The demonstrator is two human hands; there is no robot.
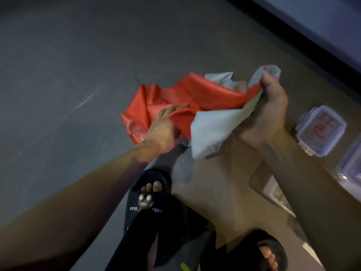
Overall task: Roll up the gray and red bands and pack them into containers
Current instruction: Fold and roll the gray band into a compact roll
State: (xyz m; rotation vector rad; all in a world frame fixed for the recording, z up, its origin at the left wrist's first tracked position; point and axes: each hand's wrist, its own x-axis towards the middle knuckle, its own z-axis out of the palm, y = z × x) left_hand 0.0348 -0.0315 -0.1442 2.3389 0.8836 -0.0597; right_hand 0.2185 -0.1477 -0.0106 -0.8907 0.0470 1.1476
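Nearest the cam: two feet in black slides, one [148, 194] w/ toes poking out and a little bear charm + white lettering on the strap, the other [270, 251] at the bottom right, partly cut off by the frame. Both stand around the edge where a tan cardboard sheet [220, 192] lies on the dark gray floor [58, 75].

Next up, the forearms. The left hand [162, 128] reaches fwd and lies on the red band [175, 98], fingers mostly straight across a fold of it; whether the thumb is pinching underneath is hidden, so can't tell if it's actually gripping or just pressing. The right hand [267, 112] is clenched tight around a bunched end of both bands, holding them up off the cardboard, approx over its far edge.

The gray band [213, 130] hangs down from that fist in a big flap, w/ more of it crumpled up above the fingers. The red one spreads left from the fist, wrinkled, its far-left end drooping toward the floor. Neither is rolled yet, they're tangled together.

Off to the right, beside the right wrist, a clear plastic container [320, 130] w/ snap lid on, red marking on top. A 2nd clear container [351, 169] sits just next to it at the frame's right edge, only partly in view.

Whole shot is kinda blurry.
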